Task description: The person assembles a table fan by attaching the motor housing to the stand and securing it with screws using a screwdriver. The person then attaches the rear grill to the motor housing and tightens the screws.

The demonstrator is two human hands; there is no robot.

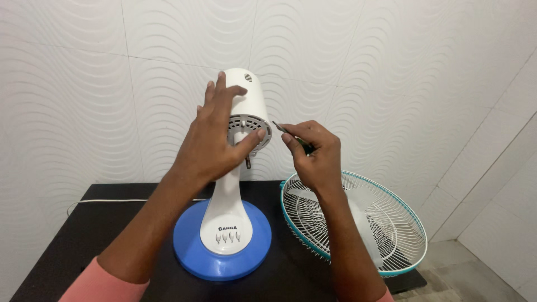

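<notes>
A white table-fan body (pixel 249 103) with no blades or guard stands on a round blue base (pixel 193 251) on a black table. My left hand (pixel 215 140) wraps around the white motor housing, thumb on its vented front rim. My right hand (pixel 313 151) is closed on a thin dark screwdriver (pixel 282 130) whose tip points toward the housing's front edge. A short metal motor shaft (pixel 248 163) sticks out below the housing.
A white wire fan guard with a teal rim (pixel 403 215) lies on the table's right side, with translucent blades inside it, partly overhanging the edge. A white cord (pixel 112 200) runs along the table's back left. Patterned white wall tiles stand behind.
</notes>
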